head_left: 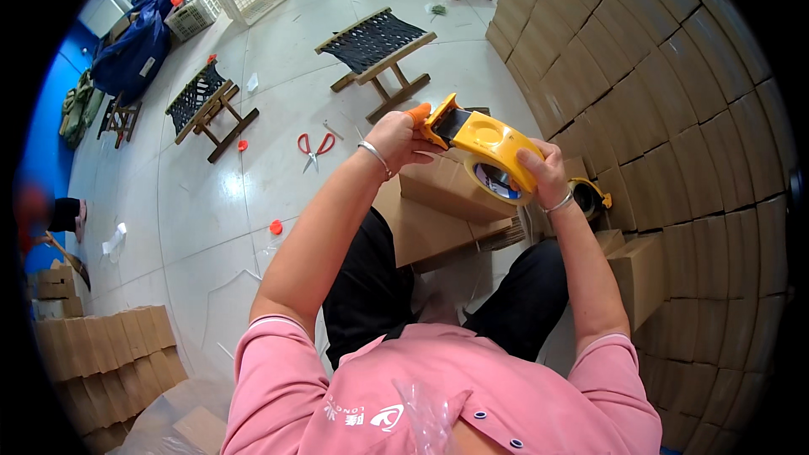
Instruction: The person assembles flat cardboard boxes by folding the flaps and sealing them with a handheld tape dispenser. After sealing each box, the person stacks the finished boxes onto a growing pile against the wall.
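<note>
A yellow tape dispenser [497, 145] with a roll of tape [495, 183] in it is held up between my two hands. My left hand [398, 140], with an orange cover on one finger, is closed at the dispenser's front end, by the cutter. Whether it also pinches the tape end I cannot tell. My right hand [546, 172] grips the rear of the dispenser beside the roll. Just below lies a brown cardboard box [447, 189], on top of more flat cardboard [421, 232] in front of my knees.
Stacked cartons [640, 76] form a wall on the right, with a second tape dispenser [593, 195] near it. Folding stools [375, 46], red-handled scissors [313, 150] and scraps lie ahead on the tiled floor. More cartons [114, 345] stand at lower left. Another person's foot [81, 219] shows at far left.
</note>
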Motion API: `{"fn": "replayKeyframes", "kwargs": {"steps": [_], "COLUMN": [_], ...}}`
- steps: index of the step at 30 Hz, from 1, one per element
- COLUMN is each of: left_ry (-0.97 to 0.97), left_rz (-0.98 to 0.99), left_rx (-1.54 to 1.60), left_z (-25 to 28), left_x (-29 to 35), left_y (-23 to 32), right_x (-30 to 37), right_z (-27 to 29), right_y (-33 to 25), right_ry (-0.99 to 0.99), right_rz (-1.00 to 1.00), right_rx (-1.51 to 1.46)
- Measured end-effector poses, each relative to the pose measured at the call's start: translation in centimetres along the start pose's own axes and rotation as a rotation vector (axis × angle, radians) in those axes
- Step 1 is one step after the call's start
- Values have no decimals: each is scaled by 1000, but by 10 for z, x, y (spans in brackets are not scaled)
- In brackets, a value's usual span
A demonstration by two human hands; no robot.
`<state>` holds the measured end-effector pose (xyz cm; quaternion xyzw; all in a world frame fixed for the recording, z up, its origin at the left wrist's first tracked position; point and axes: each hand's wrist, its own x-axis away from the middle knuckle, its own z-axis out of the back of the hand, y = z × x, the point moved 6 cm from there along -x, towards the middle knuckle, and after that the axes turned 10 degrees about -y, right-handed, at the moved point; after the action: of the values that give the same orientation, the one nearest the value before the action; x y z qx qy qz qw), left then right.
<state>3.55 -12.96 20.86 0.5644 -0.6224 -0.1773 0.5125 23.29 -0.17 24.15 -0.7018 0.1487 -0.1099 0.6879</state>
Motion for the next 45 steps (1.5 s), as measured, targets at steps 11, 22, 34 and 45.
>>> {"fn": "replayKeyframes", "kwargs": {"steps": [11, 22, 34, 45], "left_ry": [-110, 289, 475, 0], "left_rz": [-17, -321, -63, -496], "left_rx": [352, -112, -653, -37], "left_z": [6, 94, 156, 54], "left_x": [-31, 5, -73, -12], "left_y": [-30, 4, -152, -97], "right_x": [5, 8, -4, -1], "right_z": [-4, 1, -13, -4], "right_y": [-1, -22, -18, -13], "right_ry": [-4, -71, -84, -9], "right_rz": [-37, -161, -131, -102], "right_rx": [-20, 84, 195, 149]}}
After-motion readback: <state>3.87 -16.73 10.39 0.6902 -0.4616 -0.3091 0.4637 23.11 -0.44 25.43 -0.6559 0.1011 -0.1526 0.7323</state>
